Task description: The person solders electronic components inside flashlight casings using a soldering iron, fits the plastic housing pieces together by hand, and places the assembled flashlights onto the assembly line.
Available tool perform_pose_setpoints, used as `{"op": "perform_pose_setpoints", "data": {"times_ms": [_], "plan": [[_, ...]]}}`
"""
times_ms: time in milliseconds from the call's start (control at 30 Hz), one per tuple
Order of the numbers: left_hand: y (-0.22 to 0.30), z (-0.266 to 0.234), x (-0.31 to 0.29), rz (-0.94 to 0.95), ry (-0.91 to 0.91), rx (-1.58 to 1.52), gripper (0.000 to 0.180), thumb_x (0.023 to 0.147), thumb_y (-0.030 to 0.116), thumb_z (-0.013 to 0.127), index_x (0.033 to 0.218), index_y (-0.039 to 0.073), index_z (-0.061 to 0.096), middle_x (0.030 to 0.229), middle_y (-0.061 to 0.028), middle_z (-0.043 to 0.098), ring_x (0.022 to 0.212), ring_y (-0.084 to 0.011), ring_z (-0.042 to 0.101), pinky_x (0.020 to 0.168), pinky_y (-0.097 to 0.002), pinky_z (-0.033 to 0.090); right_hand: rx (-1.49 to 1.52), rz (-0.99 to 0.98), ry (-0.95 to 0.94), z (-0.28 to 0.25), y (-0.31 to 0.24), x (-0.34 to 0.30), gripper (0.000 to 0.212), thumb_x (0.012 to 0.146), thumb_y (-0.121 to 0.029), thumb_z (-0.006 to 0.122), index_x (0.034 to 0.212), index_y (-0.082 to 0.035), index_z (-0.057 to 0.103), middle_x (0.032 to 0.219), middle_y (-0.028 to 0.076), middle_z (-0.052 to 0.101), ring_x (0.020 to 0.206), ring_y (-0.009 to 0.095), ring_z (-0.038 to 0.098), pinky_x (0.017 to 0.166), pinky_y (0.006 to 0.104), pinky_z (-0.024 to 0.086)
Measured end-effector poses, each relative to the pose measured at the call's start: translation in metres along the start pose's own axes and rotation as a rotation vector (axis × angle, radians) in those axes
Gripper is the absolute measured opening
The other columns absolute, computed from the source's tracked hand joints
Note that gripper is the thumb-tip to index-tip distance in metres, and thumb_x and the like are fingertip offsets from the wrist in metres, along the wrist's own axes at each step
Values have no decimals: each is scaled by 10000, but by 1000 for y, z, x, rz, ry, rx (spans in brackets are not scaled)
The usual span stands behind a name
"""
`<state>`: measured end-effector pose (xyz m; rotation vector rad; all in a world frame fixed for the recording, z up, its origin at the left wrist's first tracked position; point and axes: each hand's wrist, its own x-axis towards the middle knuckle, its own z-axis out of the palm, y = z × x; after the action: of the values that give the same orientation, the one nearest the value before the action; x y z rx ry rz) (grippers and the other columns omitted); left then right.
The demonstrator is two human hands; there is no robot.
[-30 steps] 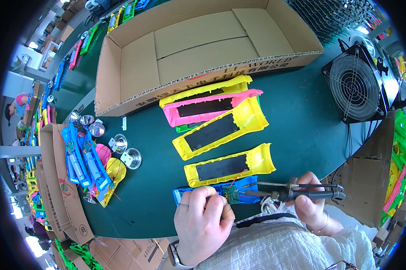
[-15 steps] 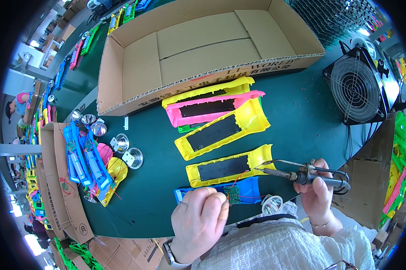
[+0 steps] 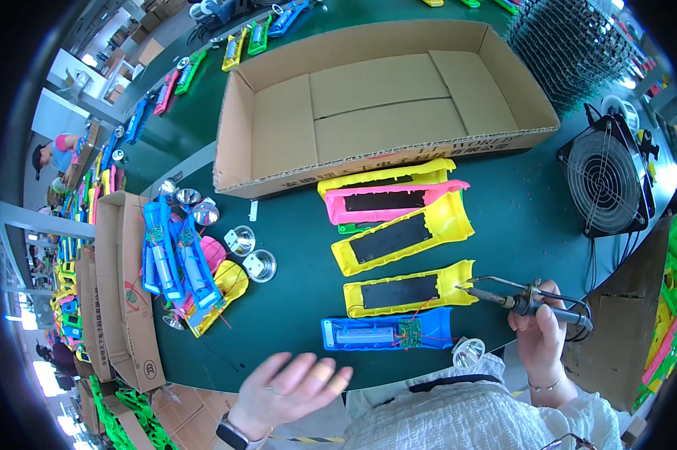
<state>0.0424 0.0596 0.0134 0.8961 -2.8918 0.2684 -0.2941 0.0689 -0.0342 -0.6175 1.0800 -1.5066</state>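
My right hand (image 3: 539, 322) grips a soldering iron (image 3: 530, 304) with a thin metal wire-feed tube; its tip is over the flared end of a yellow plastic shell (image 3: 451, 282). My left hand (image 3: 297, 386), slightly blurred, is open at the table's front edge, its fingers stretched out and holding nothing. In front of me lies a blue plastic shell (image 3: 442, 328) containing a cylindrical battery cell (image 3: 357, 335) and a small green circuit board (image 3: 410, 332) with red wires. A silver reflector cup (image 3: 468, 352) rests beside its right end.
More yellow and pink shells (image 3: 338, 204) lie beyond. At the left are blue assemblies (image 3: 158, 255) and loose reflector cups (image 3: 260, 265). A large cardboard box (image 3: 383, 154) stands at the back, a black fan (image 3: 605, 180) at the right, and a stack of wire-like metal parts (image 3: 567, 56) at the far right.
My left hand has let go of the blue shell area, moved left and toward me, and opened, uncovering the battery cell. The view has shifted; my right hand still holds the soldering iron.
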Motion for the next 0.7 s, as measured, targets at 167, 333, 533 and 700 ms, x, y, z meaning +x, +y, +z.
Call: {"op": "perform_pose_setpoints", "data": {"times_ms": [167, 333, 533, 700], "plan": [[2, 28, 17, 184, 37, -146, 95, 782, 153, 575, 871, 163, 607, 998, 62, 544, 1031, -128, 468, 774, -276, 431, -20, -37, -29, 11, 0, -1, 345, 792, -282, 653, 877, -54, 409, 695, 52, 524, 589, 102, 451, 539, 228, 356], [21, 36, 52, -283, 391, -688, 188, 640, 120, 729, 796, 148, 629, 827, 27, 569, 820, -166, 537, 684, -286, 442, -18, -12, -90, 12, -3, -6, 354, 790, -292, 662, 885, -44, 428, 739, 65, 552, 616, 98, 488, 556, 225, 377], [27, 44, 65, -160, 370, -362, 212, 599, 103, 754, 776, 162, 651, 773, 31, 516, 748, -155, 497, 649, -294, 433, -82, 153, -151, 7, -9, -1, 392, 740, -271, 710, 905, -9, 469, 806, 94, 595, 686, 122, 589, 622, 235, 497], [27, 41, 63, -147, 339, -282, 229, 595, 103, 756, 795, 169, 666, 781, 27, 507, 761, -136, 495, 716, -291, 482, -180, 202, -243, 5, -15, 3, 320, 742, -209, 694, 874, 1, 491, 767, 97, 608, 672, 114, 584, 601, 224, 475]]}}
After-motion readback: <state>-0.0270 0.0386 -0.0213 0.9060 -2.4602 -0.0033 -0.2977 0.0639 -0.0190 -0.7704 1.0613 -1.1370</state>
